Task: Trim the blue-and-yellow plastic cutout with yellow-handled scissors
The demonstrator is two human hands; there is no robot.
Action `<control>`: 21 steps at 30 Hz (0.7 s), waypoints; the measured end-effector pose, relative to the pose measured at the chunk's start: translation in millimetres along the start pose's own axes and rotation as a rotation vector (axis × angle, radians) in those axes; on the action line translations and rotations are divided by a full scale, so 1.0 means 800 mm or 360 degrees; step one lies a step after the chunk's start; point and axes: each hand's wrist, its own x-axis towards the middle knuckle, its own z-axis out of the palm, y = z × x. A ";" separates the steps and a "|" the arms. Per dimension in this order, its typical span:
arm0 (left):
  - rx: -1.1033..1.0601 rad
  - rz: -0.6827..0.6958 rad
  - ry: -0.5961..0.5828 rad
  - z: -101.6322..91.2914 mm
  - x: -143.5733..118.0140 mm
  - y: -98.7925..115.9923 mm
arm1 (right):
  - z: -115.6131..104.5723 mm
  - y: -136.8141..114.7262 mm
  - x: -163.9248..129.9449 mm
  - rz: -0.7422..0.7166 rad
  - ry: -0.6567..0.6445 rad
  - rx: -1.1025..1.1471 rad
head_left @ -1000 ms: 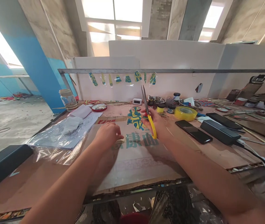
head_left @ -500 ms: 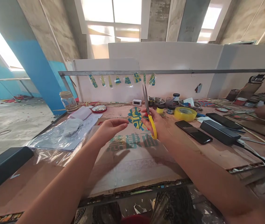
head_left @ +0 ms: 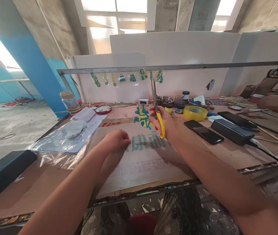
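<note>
Nearest: translucent flat sheet (head_left: pixel 134 174) on the brown surface (head_left: pixel 229 153). Left hand (head_left: pixel 116 139) above it, fingers curled inward; cannot tell whether they pinch anything. Right hand (head_left: pixel 168 122): fingers gripping yellow-handled metal scissors (head_left: pixel 161 124), blades upward. Blue-and-yellow patterned cutout (head_left: pixel 142 117) beside those fingers. Beyond: row of small blue-and-yellow pieces (head_left: pixel 132 77) below the grey metal bar (head_left: pixel 183 67).

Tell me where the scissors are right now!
In the head view, the scissors are in the right hand, just right of centre, blades up, beside the blue-and-yellow piece.
</note>
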 end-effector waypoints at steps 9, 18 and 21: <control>0.0146 -0.0122 0.0108 0.008 0.002 -0.008 | 0.003 0.000 0.000 0.0012 -0.0001 0.0074; 0.0109 -0.0012 0.0113 -0.016 -0.004 -0.017 | 0.003 0.007 0.004 -0.0029 -0.0016 0.0077; 0.0248 -0.0006 0.0121 -0.012 -0.007 -0.010 | 0.002 0.004 0.002 -0.0033 -0.0003 0.0047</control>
